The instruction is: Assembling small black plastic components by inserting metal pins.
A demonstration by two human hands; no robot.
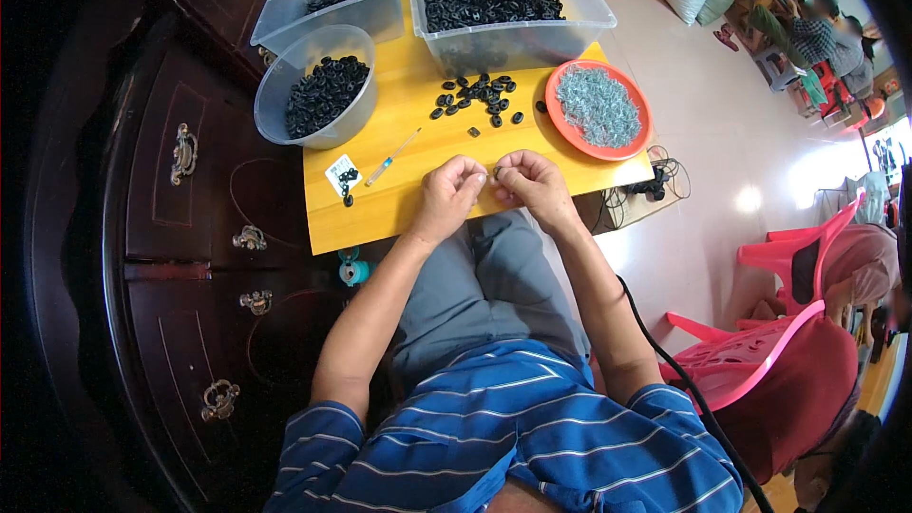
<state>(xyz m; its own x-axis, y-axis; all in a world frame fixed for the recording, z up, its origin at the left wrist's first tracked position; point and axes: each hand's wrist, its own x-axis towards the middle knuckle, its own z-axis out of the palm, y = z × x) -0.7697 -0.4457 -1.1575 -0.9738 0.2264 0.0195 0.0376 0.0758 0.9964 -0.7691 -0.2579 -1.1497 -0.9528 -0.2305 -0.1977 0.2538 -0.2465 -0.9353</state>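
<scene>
You are facing no readable text; near the counter's (pixel 325 228) left edge, a white card (pixel 336 168) is showing you dark printed marks too small to read.

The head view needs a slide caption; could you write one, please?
Two hands hold a tiny part over a yellow table, near black pieces.

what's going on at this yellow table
A person's left hand and right hand pinch a tiny piece between them, too small to make out, at the near side of the yellow table. Loose black ovals lie beyond the hands, beside an orange plate of pale pieces. Three translucent tubs of black pieces stand farther back.
</scene>
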